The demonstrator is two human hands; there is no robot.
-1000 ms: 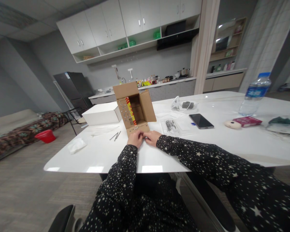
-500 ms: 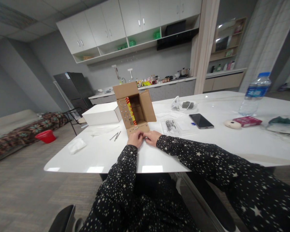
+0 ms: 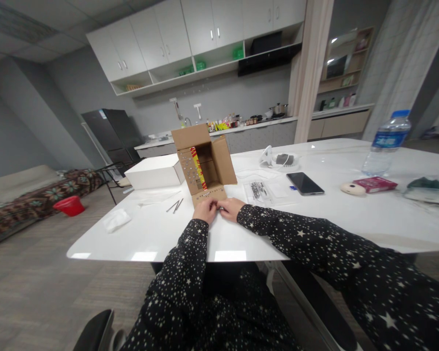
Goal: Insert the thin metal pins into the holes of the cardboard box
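An open brown cardboard box point(image 3: 205, 163) lies on its side on the white table point(image 3: 314, 214), its flaps studded with small metal pieces. My left hand point(image 3: 205, 210) and my right hand point(image 3: 229, 208) meet at the box's bottom flap, fingers curled together and touching it. A tiny metal piece seems pinched between them, too small to make out. Loose nails point(image 3: 175, 206) lie just left of my hands. A clear bag of small metal parts point(image 3: 258, 190) lies to the right.
On the table are a white box point(image 3: 154, 172), a crumpled tissue point(image 3: 116, 220), a black phone point(image 3: 305, 183), a charger with cable point(image 3: 281, 159), a water bottle point(image 3: 385, 143), a red packet point(image 3: 374, 184) and a round beige object point(image 3: 351, 188). Kitchen counter stands behind.
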